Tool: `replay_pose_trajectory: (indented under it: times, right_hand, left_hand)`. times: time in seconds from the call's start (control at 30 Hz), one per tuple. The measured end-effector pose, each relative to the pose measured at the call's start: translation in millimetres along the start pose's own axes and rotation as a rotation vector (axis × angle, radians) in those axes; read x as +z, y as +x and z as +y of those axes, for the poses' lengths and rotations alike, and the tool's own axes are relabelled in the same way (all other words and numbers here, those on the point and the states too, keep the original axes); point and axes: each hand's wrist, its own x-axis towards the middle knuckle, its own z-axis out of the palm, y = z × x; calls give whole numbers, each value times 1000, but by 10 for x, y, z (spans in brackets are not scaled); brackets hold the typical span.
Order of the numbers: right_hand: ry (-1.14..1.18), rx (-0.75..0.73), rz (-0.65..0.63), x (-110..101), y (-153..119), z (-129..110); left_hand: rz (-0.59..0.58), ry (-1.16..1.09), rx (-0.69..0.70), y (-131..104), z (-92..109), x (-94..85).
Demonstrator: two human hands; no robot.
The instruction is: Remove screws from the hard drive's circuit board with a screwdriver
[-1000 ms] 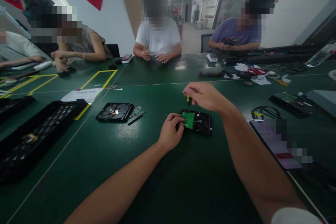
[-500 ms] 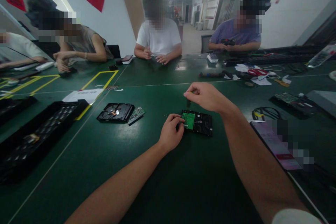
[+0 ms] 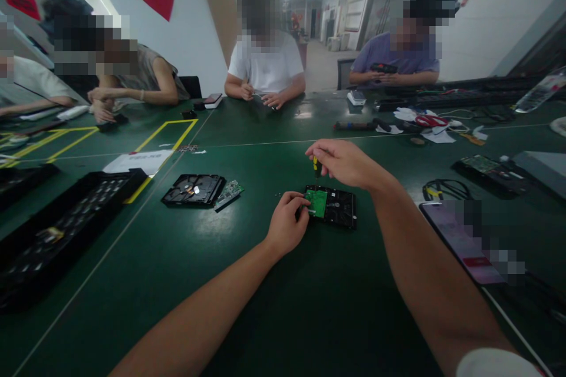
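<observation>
A black hard drive [image 3: 341, 207] lies on the green table with its green circuit board [image 3: 316, 202] facing up. My left hand [image 3: 288, 218] grips the drive's left edge, fingertips over the board and thumb at the near side. Above the board, my right hand [image 3: 338, 160] has its fingers closed round the handle of a small yellow and black screwdriver [image 3: 317, 166]. The screwdriver stands upright, its tip at the far part of the board; whether it sits in a screw is too small to tell.
Left of my hands lie another hard drive [image 3: 193, 190] and a loose circuit board [image 3: 230, 193]. A long black tray [image 3: 75, 230] stands farther left. On the right are a phone [image 3: 460, 241], a coiled cable [image 3: 447, 189] and a third drive [image 3: 489, 174]. Several people sit opposite.
My right hand's fingers have shifted and turned slightly round the screwdriver, so more of its yellow handle shows. My left hand and the drive stay in place.
</observation>
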Motion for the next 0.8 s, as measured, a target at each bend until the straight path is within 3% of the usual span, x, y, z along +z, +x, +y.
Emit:
replay_pose_trajectory:
  times: [0.23, 0.53, 0.8]
  right_hand:
    - [3, -23, -18, 7, -6, 21]
    - [-237, 6, 138, 1, -6, -20]
    - [-186, -66, 85, 8, -14, -12]
  left_hand:
    - [-2, -4, -2, 1, 1, -1]
    - [1, -12, -2, 0, 1, 3]
    - [6, -8, 8, 1, 8, 1]
